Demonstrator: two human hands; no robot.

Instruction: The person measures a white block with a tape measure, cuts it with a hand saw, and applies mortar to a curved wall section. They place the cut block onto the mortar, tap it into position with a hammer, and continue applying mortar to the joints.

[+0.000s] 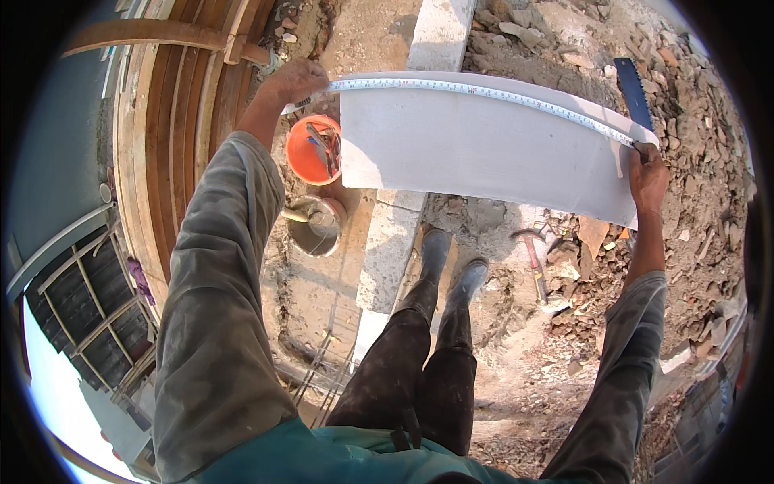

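Observation:
A long, pale grey flat block lies crosswise in front of my boots. A white tape measure stretches along its far edge. My left hand is closed on the tape just past the block's left end. At the right end, my right hand pinches the tape against the block's corner. A small dark thing, perhaps a pencil or marker, shows at the right fingertips; its kind is unclear. A handsaw with a dark blue blade lies beyond the right corner, its near end hidden behind the block.
An orange bucket with hand tools stands left of the block, near a bucket of grey mix. A concrete beam passes under the block. A claw hammer lies near my boots. Rubble covers the right; timber planks stand left.

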